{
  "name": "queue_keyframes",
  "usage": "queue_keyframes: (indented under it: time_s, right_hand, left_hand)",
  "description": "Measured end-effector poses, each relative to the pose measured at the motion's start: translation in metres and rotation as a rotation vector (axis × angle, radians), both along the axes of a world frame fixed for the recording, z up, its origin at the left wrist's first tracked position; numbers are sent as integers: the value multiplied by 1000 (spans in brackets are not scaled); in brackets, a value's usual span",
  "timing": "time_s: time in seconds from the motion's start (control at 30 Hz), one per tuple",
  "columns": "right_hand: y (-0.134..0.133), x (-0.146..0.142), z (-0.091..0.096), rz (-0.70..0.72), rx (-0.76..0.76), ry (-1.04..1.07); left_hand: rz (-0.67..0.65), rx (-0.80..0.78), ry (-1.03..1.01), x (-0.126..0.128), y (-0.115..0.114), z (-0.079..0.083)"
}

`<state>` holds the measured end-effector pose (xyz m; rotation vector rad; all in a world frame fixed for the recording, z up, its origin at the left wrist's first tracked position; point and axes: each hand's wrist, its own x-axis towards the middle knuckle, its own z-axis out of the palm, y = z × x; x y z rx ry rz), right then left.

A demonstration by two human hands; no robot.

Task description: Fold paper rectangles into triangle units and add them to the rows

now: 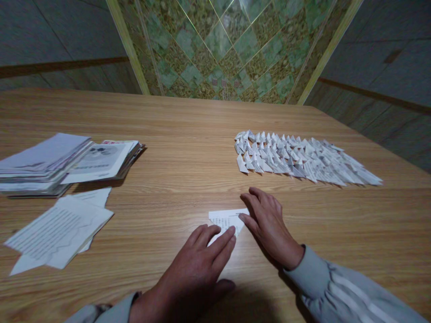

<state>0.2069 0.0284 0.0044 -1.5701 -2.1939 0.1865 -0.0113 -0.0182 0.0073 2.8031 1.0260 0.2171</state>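
Observation:
A small folded sheet of printed paper lies on the table in front of me, its top edge straight and its sides slanting inward. My left hand rests on its lower part with the fingers stretched out and the thumb apart. At the paper's right corner is my right hand, its thumb touching the paper and its curved fingers spread from the thumb. Part of the sheet is hidden beneath both hands. Beyond my right hand stand rows of folded paper pieces with pointed tips, packed closely together.
On the left of the wooden table lies a thick stack of papers beside a pile of printed booklets. Nearer to me are several loose printed sheets, overlapping. A patterned tile wall rises behind the table.

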Motion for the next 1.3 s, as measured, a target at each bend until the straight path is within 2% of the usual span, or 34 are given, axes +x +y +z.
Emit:
queue_keyframes:
  time_s: [0.23,0.43,0.8,0.97,1.1,1.3]
  right_hand:
    - [2,9,-2,-39,37,-52]
    - [-7,-5,2,61,31,-45]
    - [7,16,-3,-38,29,-44]
    - [5,9,7,85,77,69]
    - [-4,-1,17,200,-20,68]
    - [-13,-6,23,109,-132,-26]
  left_hand:
    - [-35,36,14,-2,1,-2]
    - [-23,70,-22,-3,1,-4]
    - [-43,108,-53,-6,3,-4]
    - [-86,99,-67,-4,4,0]
    - [-90,92,-87,-3,4,2]
    - [-62,73,-124,-5,4,2]
